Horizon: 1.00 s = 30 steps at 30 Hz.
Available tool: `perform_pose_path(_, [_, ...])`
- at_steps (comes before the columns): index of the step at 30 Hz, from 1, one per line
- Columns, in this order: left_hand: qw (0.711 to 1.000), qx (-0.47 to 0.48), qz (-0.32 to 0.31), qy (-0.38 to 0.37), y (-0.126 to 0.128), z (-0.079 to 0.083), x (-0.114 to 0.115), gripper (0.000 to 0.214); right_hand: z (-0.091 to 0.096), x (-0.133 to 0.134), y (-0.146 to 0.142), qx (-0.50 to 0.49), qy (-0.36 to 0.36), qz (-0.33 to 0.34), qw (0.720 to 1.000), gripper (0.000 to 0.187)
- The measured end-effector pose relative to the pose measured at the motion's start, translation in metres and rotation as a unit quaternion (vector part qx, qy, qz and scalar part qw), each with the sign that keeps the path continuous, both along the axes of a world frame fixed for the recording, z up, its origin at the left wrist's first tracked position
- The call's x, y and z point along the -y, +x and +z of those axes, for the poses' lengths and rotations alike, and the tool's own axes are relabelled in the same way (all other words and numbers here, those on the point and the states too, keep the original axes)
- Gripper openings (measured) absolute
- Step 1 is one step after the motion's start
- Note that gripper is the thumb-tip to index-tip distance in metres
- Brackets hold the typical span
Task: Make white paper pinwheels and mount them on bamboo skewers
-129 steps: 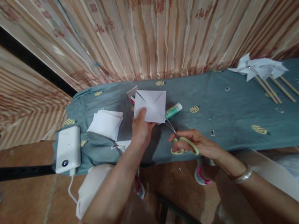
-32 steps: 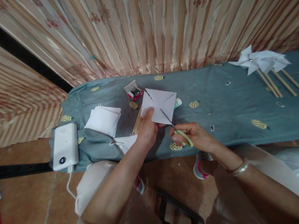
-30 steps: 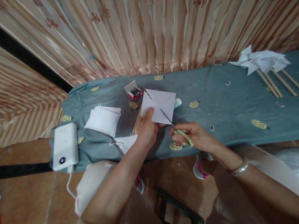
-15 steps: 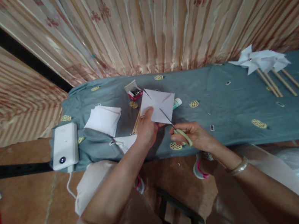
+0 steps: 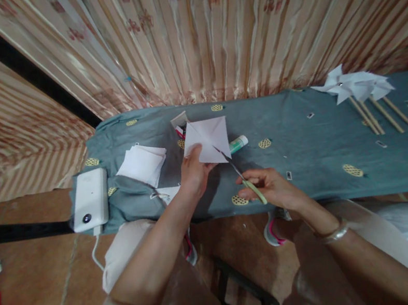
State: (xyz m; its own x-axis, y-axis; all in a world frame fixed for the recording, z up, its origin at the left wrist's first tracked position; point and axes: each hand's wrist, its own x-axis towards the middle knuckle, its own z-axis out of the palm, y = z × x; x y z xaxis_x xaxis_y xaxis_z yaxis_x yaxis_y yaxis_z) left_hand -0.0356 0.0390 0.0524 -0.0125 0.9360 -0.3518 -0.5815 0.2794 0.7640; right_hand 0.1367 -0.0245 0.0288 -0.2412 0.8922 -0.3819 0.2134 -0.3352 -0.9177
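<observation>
My left hand (image 5: 195,172) pinches a white square of paper (image 5: 208,133) at its lower left side, thumb on top. Creases run across the sheet toward its middle. In my right hand (image 5: 267,186) is a pair of scissors (image 5: 251,186) with light green handles. Its blades lie over the lower right part of the paper, tips pointing toward the centre. Partly behind the sheet are a glue stick (image 5: 239,143) and a small open box (image 5: 179,121). A stack of white paper squares (image 5: 142,164) lies to the left of my left hand.
Several white paper pinwheels (image 5: 360,84) on wooden sticks lie at the right of the cloth-covered table (image 5: 298,130). A white power bank (image 5: 89,199) with a cable sits at the left end. A pleated curtain (image 5: 198,32) hangs along the back edge.
The paper has turned in my left hand and shifted slightly left, showing more of the glue stick. The scissors in my right hand have turned and their handles look closer together.
</observation>
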Motion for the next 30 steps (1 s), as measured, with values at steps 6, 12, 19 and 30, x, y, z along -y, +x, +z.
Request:
perform_pose_path(6, [0.999,-0.035,0.015,0.024,-0.006,-0.006,0.0,0.014,-0.003,0.001,0.046,0.285,0.198,-0.101,0.932,0.051])
perform_pose_path(12, [0.996,-0.074,-0.045,0.024,0.005,-0.021,0.017,0.02,0.004,-0.004,0.077,0.577,0.164,-0.09,0.795,0.042])
perform_pose_path(19, [0.978,-0.141,-0.154,-0.004,0.025,-0.04,0.04,0.013,0.008,-0.002,0.078,0.636,0.165,-0.08,0.749,0.038])
perform_pose_path(30, [0.948,-0.163,-0.257,0.094,0.032,-0.042,0.035,0.028,0.014,-0.016,0.075,0.646,0.141,-0.105,0.743,0.042])
